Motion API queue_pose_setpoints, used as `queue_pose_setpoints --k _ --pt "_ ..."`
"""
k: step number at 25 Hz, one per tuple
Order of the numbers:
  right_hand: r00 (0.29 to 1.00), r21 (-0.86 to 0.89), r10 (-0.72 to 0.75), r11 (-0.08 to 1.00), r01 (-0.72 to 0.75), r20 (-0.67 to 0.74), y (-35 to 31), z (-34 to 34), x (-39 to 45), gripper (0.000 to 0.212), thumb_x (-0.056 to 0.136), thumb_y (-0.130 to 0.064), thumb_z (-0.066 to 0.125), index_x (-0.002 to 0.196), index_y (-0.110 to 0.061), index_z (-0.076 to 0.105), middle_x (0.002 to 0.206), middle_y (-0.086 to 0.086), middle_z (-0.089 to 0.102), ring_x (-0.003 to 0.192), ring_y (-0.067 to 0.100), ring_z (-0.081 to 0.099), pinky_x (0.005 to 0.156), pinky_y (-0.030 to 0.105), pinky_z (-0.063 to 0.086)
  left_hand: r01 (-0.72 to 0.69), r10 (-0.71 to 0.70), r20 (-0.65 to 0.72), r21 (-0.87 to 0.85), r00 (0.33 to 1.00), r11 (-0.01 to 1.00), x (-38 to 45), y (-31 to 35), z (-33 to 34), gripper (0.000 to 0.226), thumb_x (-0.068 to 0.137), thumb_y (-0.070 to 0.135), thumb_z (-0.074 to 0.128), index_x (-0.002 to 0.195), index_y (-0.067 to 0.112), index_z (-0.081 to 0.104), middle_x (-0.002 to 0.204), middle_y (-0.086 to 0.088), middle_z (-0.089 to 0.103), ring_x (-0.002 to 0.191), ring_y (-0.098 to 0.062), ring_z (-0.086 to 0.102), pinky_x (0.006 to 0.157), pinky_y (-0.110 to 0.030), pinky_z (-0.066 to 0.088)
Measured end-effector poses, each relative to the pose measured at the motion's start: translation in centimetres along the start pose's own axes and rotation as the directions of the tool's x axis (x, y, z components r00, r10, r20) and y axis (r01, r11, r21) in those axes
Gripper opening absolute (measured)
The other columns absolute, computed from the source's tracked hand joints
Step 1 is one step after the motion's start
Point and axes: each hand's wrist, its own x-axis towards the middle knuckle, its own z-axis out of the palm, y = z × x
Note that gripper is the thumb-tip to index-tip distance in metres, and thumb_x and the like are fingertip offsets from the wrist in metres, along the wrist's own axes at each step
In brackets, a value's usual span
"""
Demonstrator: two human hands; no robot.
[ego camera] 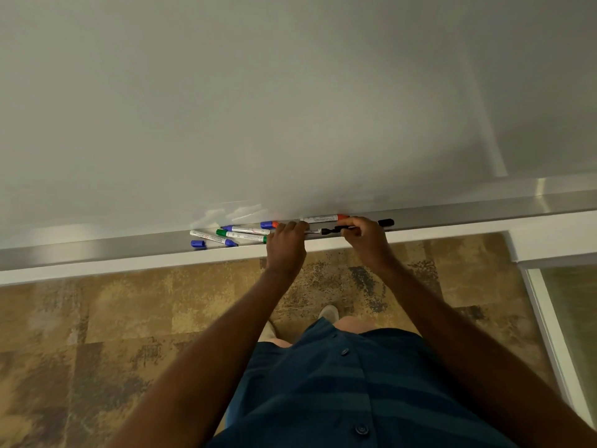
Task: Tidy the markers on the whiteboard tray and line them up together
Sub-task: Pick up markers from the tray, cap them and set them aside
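Observation:
Several markers lie on the metal whiteboard tray (97,250). At the left are a blue marker (211,238) with a loose blue cap (198,243) beside it, a green marker (242,235) and a second blue marker (247,229). A red marker (324,218) lies against the board. My left hand (286,244) pinches the white end of a black marker (329,231). My right hand (366,237) grips a second black marker (384,223), whose end sticks out to the right. The two hands nearly touch.
The whiteboard (258,108) fills the upper view. Under the tray runs a white ledge (129,265), and below it a brown patterned carpet (97,318). A white frame with glass (555,318) stands at the right. My shoes (328,313) are near the wall.

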Motion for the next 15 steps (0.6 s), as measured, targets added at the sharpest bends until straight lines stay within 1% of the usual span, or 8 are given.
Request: queue_pose_setpoints --k 2,4,6,9,10,13,15 --pt "1.0 -0.011 -0.004 1.0 0.004 0.018 -0.3 0.0 -0.4 0.027 0.097 -0.012 0.064 0.123 -0.015 0.069 0.121 0.0 0.067 0.094 -0.005 0.058 0.073 0.003 0.044 0.0 0.0 0.004 -0.019 1.0 1.0 -0.4 -0.3 -0.2 0.03 0.087 0.006 0.067 0.115 0.017 0.064 0.106 -0.005 0.071 0.097 -0.023 0.063 0.074 -0.038 0.057" --pt "0.999 -0.041 -0.04 0.998 0.041 0.023 -0.6 0.1 -0.8 0.028 0.096 -0.01 0.065 0.123 -0.015 0.07 0.122 0.002 0.068 0.096 0.001 0.061 0.076 0.006 0.045 0.007 -0.007 0.006 -0.05 1.0 0.999 -0.8 -0.4 -0.4 0.029 0.088 0.007 0.068 0.115 0.017 0.064 0.105 -0.004 0.07 0.096 -0.021 0.061 0.071 -0.033 0.056" --pt "0.997 -0.057 -0.071 0.996 0.072 0.023 -0.9 0.3 -1.2 0.029 0.096 -0.008 0.065 0.124 -0.015 0.07 0.124 0.005 0.068 0.101 0.007 0.063 0.08 0.009 0.046 0.0 0.002 0.019 -0.093 1.0 0.996 -1.0 -0.3 -0.7 0.027 0.089 0.007 0.068 0.113 0.018 0.065 0.104 -0.004 0.068 0.097 -0.021 0.059 0.07 -0.031 0.055" --pt "0.996 -0.062 -0.089 0.994 0.09 0.015 -1.3 0.7 -1.6 0.03 0.095 -0.008 0.066 0.124 -0.015 0.07 0.124 0.005 0.069 0.104 0.009 0.063 0.088 0.018 0.052 -0.029 0.031 0.019 -0.116 0.999 0.993 -1.3 -0.1 -1.2 0.025 0.09 0.005 0.066 0.112 0.017 0.065 0.104 -0.004 0.068 0.096 -0.021 0.058 0.072 -0.03 0.052" --pt "0.996 -0.065 -0.084 0.994 0.085 0.006 -1.4 0.7 -1.7 0.029 0.095 -0.009 0.066 0.124 -0.015 0.07 0.124 0.006 0.069 0.104 0.008 0.063 0.088 0.017 0.051 -0.028 0.03 0.017 -0.118 0.999 0.993 -1.2 0.0 -1.3 0.025 0.09 0.005 0.066 0.113 0.017 0.066 0.104 -0.005 0.068 0.097 -0.021 0.059 0.073 -0.03 0.052" --pt "0.998 -0.055 -0.068 0.996 0.069 0.005 -1.7 0.7 -1.8 0.028 0.095 -0.011 0.066 0.123 -0.013 0.07 0.121 0.004 0.07 0.096 -0.001 0.062 0.081 0.006 0.045 -0.034 0.038 0.026 -0.133 0.999 0.99 -1.1 -0.2 -1.5 0.027 0.093 0.005 0.063 0.118 0.013 0.068 0.108 -0.009 0.069 0.1 -0.023 0.061 0.079 -0.032 0.051" --pt "0.998 -0.042 -0.058 0.997 0.058 0.015 -1.7 0.7 -1.8 0.028 0.095 -0.012 0.067 0.123 -0.012 0.071 0.12 0.004 0.071 0.096 0.0 0.063 0.079 0.005 0.044 -0.068 0.074 0.053 -0.107 0.996 0.992 -0.8 -0.3 -1.7 0.022 0.094 0.005 0.061 0.113 0.012 0.071 0.106 -0.009 0.07 0.095 -0.022 0.062 0.077 -0.029 0.049"
